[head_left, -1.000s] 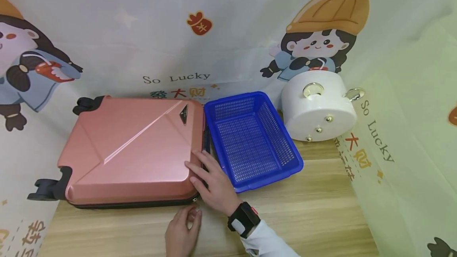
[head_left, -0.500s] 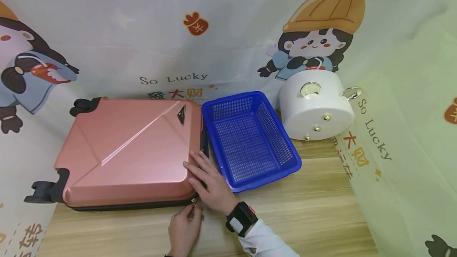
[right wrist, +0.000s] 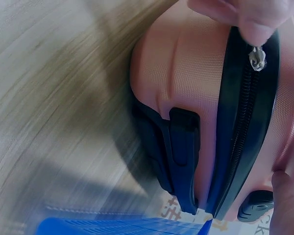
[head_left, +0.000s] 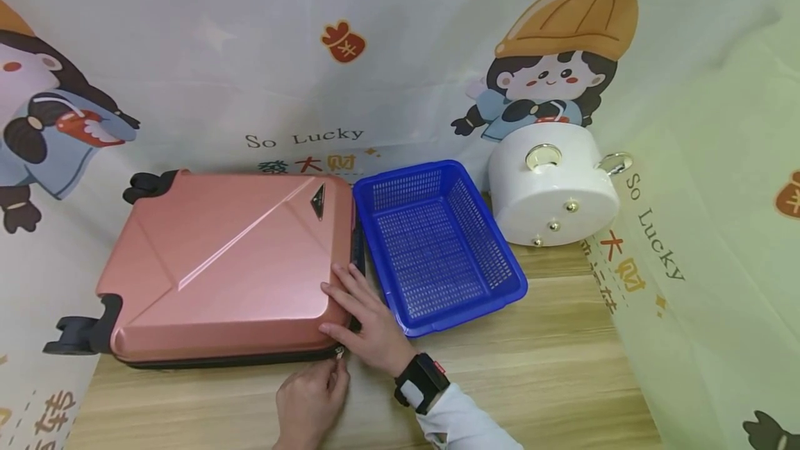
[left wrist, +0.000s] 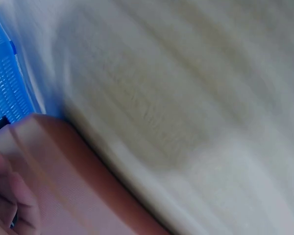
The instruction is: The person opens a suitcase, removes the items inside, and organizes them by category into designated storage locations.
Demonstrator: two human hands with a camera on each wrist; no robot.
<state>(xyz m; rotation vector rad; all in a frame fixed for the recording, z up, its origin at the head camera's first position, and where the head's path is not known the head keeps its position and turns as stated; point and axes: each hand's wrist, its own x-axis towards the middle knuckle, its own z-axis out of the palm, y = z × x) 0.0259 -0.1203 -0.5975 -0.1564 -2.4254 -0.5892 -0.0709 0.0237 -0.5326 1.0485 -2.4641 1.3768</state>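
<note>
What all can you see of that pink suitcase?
The rose-pink, hard-shelled suitcase lies flat and closed on the pale wood-grain surface, beside the blue mesh basket. It looks like shiny plastic, with diagonal creases and a dark triangular badge. Black wheels stick out at one end; a black handle-like fitting is at the other, and a black zipper band runs along its edge. The person's right hand rests its fingers on it, while the left hand pinches the small silver zipper pull.
</note>
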